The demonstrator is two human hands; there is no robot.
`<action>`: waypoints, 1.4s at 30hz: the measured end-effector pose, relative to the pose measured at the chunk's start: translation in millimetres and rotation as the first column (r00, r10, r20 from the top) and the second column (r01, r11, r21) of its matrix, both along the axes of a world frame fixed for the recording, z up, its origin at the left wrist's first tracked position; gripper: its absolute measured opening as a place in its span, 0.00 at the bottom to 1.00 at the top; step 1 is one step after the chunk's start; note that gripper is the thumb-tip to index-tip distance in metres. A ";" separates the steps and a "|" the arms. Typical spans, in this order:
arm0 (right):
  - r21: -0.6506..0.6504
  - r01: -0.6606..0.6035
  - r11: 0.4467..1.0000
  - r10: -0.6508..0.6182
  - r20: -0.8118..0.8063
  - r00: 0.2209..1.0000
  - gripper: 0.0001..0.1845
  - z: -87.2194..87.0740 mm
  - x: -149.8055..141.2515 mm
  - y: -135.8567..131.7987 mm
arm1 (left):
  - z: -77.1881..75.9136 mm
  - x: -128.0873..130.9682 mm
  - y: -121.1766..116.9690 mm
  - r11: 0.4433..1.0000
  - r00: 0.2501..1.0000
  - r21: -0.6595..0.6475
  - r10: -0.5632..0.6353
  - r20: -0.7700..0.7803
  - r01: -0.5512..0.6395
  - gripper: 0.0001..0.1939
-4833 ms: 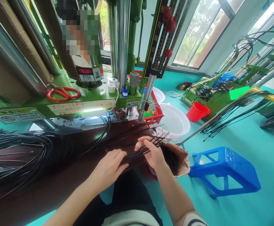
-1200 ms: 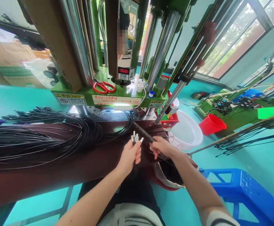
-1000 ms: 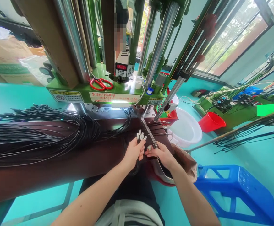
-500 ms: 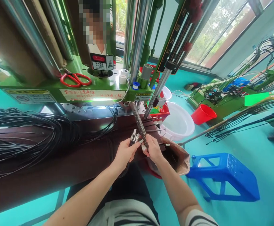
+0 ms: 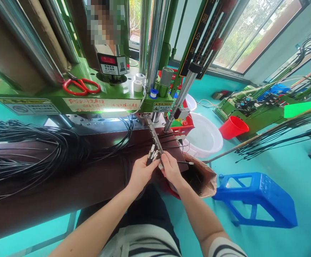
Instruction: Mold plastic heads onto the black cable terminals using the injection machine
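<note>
Silver on plugs at left fingers, grey on bar at right fingers, black on cables leftward, red on scissor handles farther ahead, dark-striped white on sleeve behind.

floor: turquoise | wall: pale blue | window: daylight, greenery outside | stool: blue plastic, on floor

There are two hands, one metal strip, one pair of scissors at left, one paper bag, one blue stool and one red bucket far right
</note>
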State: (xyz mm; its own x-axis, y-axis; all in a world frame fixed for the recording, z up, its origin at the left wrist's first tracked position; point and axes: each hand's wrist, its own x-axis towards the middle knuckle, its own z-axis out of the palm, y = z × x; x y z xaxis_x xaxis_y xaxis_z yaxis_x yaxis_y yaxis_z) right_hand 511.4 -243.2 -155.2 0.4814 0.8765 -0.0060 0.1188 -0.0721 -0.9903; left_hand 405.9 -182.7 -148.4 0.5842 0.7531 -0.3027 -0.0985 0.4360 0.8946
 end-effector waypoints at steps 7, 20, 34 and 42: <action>0.054 0.047 0.997 -0.032 -0.250 0.968 0.20 -1.2 2.7 -0.9 | 8.9 -3.8 5.0 0.989 0.984 -0.010 0.145 0.101 -0.144 0.14; 0.088 0.007 0.996 0.014 -0.237 0.971 0.25 0.0 2.6 -3.4 | 2.0 -1.7 10.0 0.984 0.997 -0.170 -0.031 0.072 0.043 0.17; 0.087 0.066 0.994 -0.037 -0.294 0.955 0.27 -8.4 4.0 -2.2 | 6.7 -5.2 8.9 0.976 0.986 -0.206 -0.032 0.166 0.066 0.16; 0.068 0.036 0.997 -0.016 -0.270 0.963 0.25 -3.7 3.5 -1.8 | 8.1 -1.0 10.0 0.990 0.986 -0.126 -0.044 0.159 0.064 0.14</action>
State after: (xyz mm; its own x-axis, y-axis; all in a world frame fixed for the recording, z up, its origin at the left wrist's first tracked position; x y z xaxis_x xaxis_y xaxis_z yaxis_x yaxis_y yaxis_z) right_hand 514.9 -244.9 -158.9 0.4930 0.8667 -0.0758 -0.1539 0.0011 -0.9881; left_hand 404.9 -172.8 -140.3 0.6705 0.6792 -0.2985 -0.2050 0.5563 0.8053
